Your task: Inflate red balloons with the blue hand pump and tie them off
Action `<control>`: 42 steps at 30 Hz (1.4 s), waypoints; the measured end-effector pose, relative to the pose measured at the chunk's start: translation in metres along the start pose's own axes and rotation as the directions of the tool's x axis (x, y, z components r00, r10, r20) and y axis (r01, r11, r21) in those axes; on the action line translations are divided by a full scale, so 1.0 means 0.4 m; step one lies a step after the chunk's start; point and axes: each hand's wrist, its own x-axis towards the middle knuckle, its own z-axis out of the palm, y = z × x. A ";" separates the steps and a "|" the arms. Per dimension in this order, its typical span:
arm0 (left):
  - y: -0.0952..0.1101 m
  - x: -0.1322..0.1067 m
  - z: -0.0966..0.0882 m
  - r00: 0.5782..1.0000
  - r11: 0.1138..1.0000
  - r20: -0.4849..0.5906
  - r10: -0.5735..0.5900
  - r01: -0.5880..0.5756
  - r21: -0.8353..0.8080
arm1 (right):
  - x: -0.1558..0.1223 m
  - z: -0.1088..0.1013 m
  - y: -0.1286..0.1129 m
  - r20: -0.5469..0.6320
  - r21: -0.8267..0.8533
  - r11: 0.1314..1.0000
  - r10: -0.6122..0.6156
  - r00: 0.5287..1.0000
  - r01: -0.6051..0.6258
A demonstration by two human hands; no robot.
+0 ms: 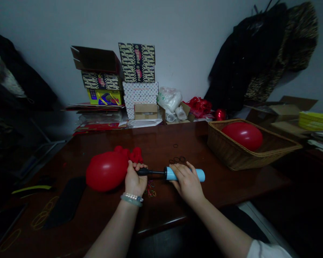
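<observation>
My left hand (pixel 135 180) is closed round the neck of a partly inflated red balloon (pixel 105 171), pinching it onto the black nozzle of a hand pump. My right hand (pixel 187 181) grips the light blue barrel of the pump (pixel 200 175), which lies level just above the dark wooden table (pixel 161 143). A small heap of limp red balloons (pixel 131 154) lies just behind my left hand. A beaded bracelet sits on my left wrist.
A wicker basket (pixel 231 154) at the right holds an inflated red balloon (pixel 243 135). Rubber bands (pixel 177 158) lie near the pump. A dark phone (pixel 66 200) lies at the left. Stacked boxes (pixel 137 77), bags and red ribbon line the back wall; coats hang at the right.
</observation>
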 end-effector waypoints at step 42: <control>-0.039 -0.029 -0.001 0.993 0.997 0.088 -0.079 0.081 -0.020 | -0.005 0.036 -0.029 -0.061 -0.005 0.999 -0.048 0.997 0.048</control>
